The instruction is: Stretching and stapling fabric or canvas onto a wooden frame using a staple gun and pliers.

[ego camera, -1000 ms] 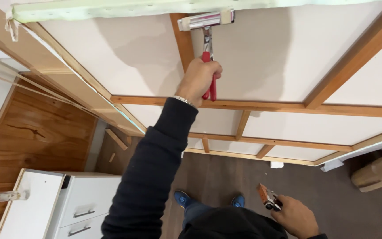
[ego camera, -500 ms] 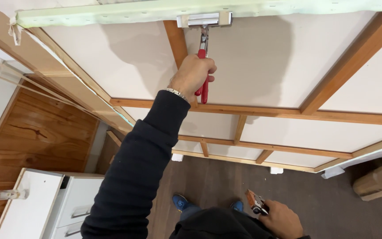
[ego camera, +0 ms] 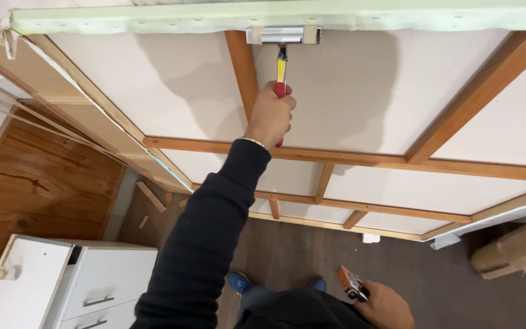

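My left hand [ego camera: 270, 116] reaches up and grips the red handles of wide-jaw stretching pliers [ego camera: 283, 35]. The metal jaw clamps the edge of pale green fabric [ego camera: 153, 18] folded over the top bar of a wooden stretcher frame [ego camera: 241, 67] backed by white panels [ego camera: 153, 85]. My right hand [ego camera: 388, 307] hangs low near my waist. It holds a small brown and metal hand tool [ego camera: 349, 283], away from the frame.
A white drawer cabinet [ego camera: 92, 286] stands at the lower left beside wood-panelled wall. A cardboard box [ego camera: 512, 250] lies at the right on dark floor. My blue shoes [ego camera: 238, 283] show below, and loose wood offcuts [ego camera: 151, 196] lie by the frame's foot.
The left hand stays on the pliers at the same spot on the fabric edge. The right hand with its tool has drifted slightly left.
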